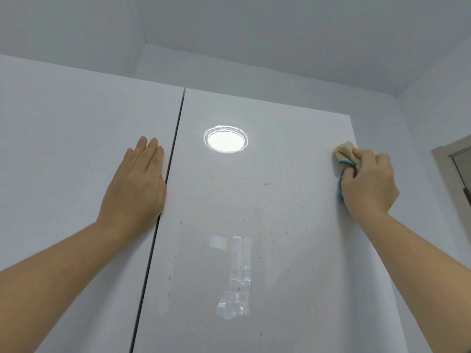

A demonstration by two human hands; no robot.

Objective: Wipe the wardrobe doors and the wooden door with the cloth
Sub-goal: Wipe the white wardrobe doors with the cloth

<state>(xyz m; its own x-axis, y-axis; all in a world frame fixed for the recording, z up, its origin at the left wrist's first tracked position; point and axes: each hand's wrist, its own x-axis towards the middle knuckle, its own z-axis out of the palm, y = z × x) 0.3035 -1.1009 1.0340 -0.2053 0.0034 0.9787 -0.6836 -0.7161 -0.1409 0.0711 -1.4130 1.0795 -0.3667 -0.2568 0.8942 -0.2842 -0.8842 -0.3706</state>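
- Two glossy white wardrobe doors (254,200) up close, speckled with yellowish spots.
- Our left hand (137,184) lies flat, fingers straight, on the left one.
- Our right hand (367,184) grips a bunched beige-and-teal cloth (342,155) against the right one's edge.

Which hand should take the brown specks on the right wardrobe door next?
Right. The right hand grips the cloth against the right door, just above the specks. The left hand lies flat on the left door, holding nothing.

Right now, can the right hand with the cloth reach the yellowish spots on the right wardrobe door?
Probably yes: the right hand grips the cloth against that door, and nothing stands between it and the spots.
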